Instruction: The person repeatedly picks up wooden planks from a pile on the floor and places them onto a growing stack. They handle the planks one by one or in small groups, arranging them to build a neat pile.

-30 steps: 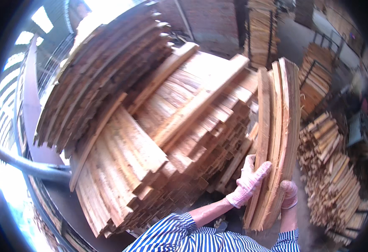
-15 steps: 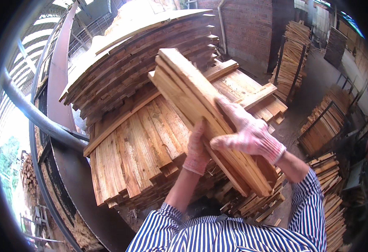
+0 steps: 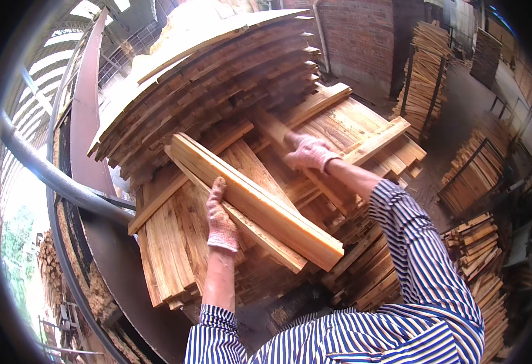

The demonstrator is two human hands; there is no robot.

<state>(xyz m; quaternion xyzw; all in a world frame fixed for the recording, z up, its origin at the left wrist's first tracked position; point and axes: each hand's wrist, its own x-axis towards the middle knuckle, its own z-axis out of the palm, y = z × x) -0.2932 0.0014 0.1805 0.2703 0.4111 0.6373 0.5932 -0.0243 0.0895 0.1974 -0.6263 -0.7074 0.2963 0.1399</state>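
Note:
A bundle of pale wooden boards (image 3: 260, 203) lies slanted across the big stack of planks (image 3: 217, 109) in front of me. My left hand (image 3: 220, 215), in a pinkish work glove, presses against the near edge of that bundle and steadies it. My right hand (image 3: 308, 151), also gloved, reaches further back and rests on a single long plank (image 3: 278, 130) on top of the stack, fingers curled over it. Both sleeves are blue and white striped.
A curved metal rail (image 3: 53, 176) and a rusty steel beam (image 3: 90, 115) run along the left. A brick wall (image 3: 363, 36) stands behind. More bundles of cut wood (image 3: 478, 176) are stacked on racks and on the floor at the right.
The bundle, which both hands held up in front of me, now lies on the stack. My right hand has let go and moved back onto another plank.

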